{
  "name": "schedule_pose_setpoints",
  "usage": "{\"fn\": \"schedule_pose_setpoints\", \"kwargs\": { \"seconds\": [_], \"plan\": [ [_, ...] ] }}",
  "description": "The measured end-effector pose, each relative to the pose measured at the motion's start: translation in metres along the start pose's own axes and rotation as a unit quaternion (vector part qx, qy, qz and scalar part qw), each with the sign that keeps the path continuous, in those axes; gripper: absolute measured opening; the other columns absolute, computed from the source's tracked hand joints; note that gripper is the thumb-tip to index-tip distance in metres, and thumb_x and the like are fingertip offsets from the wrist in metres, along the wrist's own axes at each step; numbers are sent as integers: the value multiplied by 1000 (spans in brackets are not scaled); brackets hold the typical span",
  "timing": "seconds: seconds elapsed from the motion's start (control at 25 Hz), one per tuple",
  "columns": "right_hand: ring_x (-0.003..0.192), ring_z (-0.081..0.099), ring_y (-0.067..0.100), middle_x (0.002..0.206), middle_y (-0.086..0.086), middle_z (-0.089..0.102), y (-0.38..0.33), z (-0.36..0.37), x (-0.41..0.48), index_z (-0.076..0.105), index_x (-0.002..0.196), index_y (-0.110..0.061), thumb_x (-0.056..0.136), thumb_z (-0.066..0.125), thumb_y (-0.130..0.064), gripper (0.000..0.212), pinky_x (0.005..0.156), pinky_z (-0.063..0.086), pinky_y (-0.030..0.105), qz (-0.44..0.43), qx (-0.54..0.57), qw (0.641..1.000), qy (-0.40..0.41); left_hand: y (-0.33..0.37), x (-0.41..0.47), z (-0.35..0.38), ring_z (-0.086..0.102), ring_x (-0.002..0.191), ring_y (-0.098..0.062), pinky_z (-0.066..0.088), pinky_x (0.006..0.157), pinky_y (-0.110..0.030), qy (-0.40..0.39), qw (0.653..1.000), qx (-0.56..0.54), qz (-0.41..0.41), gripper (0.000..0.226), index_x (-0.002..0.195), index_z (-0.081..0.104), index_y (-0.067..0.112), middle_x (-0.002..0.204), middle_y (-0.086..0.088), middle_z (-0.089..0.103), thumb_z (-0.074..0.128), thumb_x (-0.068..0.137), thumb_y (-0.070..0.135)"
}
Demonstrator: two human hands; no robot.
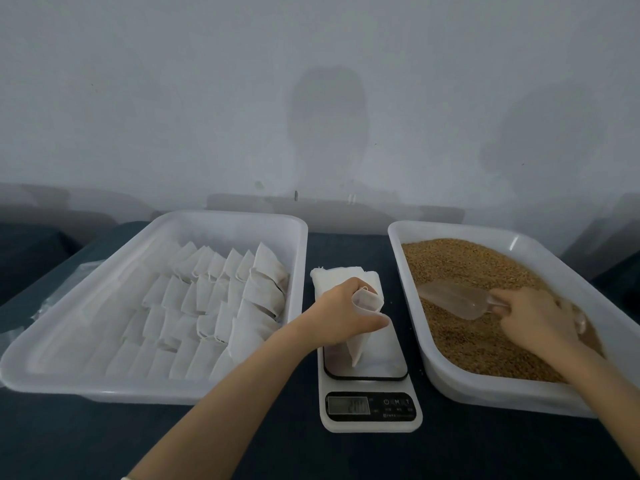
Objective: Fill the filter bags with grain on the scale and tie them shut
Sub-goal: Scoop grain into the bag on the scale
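Note:
A white kitchen scale (370, 403) stands between two white trays. My left hand (343, 315) grips an empty white filter bag (360, 337) at its open mouth, and the bag's bottom corner touches the scale platform. A stack of flat empty bags (341, 275) lies on the far end of the scale. In the right tray (433, 344), full of brown grain (467, 271), my right hand (540, 318) holds the handle of a clear plastic scoop (457, 299) that lies on the grain.
The left tray (69, 379) holds several rows of filled, closed white bags (214, 306). Everything stands on a dark tabletop (242, 445) against a pale wall. Clear plastic wrapping (52, 299) lies left of the left tray.

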State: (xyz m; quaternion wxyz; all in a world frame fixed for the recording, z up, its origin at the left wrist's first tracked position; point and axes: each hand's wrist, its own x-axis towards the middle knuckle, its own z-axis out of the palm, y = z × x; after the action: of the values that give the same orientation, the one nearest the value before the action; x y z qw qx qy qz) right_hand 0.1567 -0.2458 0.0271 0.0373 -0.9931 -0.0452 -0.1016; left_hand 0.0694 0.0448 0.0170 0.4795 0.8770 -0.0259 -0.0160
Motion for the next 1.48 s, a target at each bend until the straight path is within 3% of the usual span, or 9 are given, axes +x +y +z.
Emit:
{"fn": "schedule_pose_setpoints", "kwargs": {
  "seconds": [0.12,0.24,0.4,0.6,0.76,0.88,1.08,1.32,1.48],
  "plan": [
    [113,46,20,112,-3,58,0,1,2,52,128,-38,92,51,-23,39,99,27,40,-44,-102,992,54,0,1,0,56,97,-12,48,75,-23,-2,1000,1,-1,47,117,46,33,112,9,56,70,78,46],
    [118,42,18,121,-5,55,-6,2,5,47,134,-36,93,51,-25,43,102,24,39,-70,-121,988,60,-1,1,0,56,97,-13,49,76,-23,-4,1000,-1,-4,48,118,46,34,113,8,55,70,79,46],
    [112,46,22,112,-3,59,0,2,5,54,127,-38,93,52,-24,37,101,28,41,-18,-3,1000,2,-2,1,0,55,98,-12,48,76,-23,-6,1000,4,-5,48,117,44,36,114,9,54,70,79,48],
    [119,52,23,134,-2,56,10,-5,-1,52,130,-37,93,55,-31,38,100,39,45,33,142,985,-91,-1,1,0,55,97,-12,47,76,-22,-7,1000,2,0,47,117,44,35,114,9,54,70,80,47],
    [104,57,19,129,-1,59,17,-7,-3,54,128,-36,92,56,-28,37,96,43,44,36,160,984,-73,-2,1,0,55,98,-12,48,78,-22,-5,1000,0,5,46,117,45,35,114,9,54,70,80,45],
    [85,57,15,106,1,65,23,-10,-1,58,126,-31,91,57,-19,37,82,48,39,19,131,991,-29,-1,1,0,55,99,-12,48,80,-22,-5,1000,-1,6,46,117,45,34,114,9,55,70,80,45],
    [112,43,20,111,-3,57,18,-4,2,55,127,-36,92,53,-21,38,101,27,40,-44,-57,997,22,-1,0,-1,55,99,-12,49,82,-24,-5,1000,-1,4,47,117,45,34,114,9,55,70,79,46],
    [106,47,21,104,-2,58,20,3,4,57,125,-35,91,55,-21,37,100,34,46,-18,32,999,-22,0,0,0,55,99,-12,49,80,-23,-7,1000,1,2,47,117,44,35,115,9,54,70,80,46],
    [81,55,12,108,4,65,33,-6,-1,62,122,-28,88,61,-13,37,73,45,33,5,138,990,-41,0,1,0,55,98,-12,48,77,-22,-8,1000,-1,-1,47,117,44,35,114,9,54,70,79,46]
  ]
}}
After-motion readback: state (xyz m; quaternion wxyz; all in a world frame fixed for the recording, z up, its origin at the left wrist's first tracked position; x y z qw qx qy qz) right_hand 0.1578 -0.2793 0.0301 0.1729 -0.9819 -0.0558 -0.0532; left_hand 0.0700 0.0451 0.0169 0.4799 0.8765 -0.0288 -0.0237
